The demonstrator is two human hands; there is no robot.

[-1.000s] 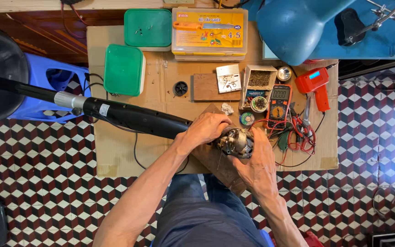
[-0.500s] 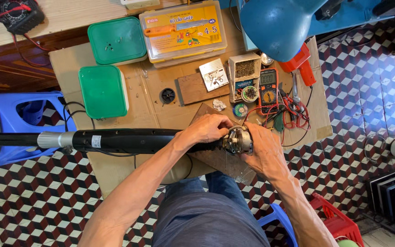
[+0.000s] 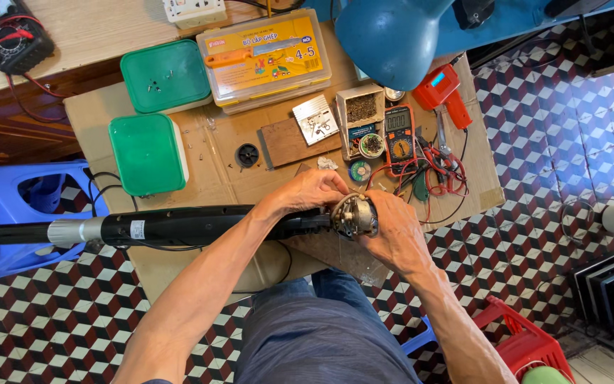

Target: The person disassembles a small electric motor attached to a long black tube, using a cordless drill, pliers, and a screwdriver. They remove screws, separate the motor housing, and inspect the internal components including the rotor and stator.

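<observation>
Yellow rectangular box (image 3: pixel 268 59) at cardboard's far edge; grey multimeter screen (image 3: pixel 397 121) right.

green boxes (image 3: pixel 148 153), multimeter (image 3: pixel 399 135), blue stool (image 3: pixel 33 195)

Left hand (image 3: pixel 312 192): we grip the black pole (image 3: pixel 179 226) just beside the motor (image 3: pixel 354 215).
Right hand (image 3: pixel 392 231): we cup the motor.
Multimeter (image 3: pixel 399 133): beyond the motor.

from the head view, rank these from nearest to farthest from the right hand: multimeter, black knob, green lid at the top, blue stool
1. multimeter, just above the right hand
2. black knob, up and to the left on the cardboard
3. green lid, far upper left of the cardboard
4. blue stool, off the left edge
</observation>
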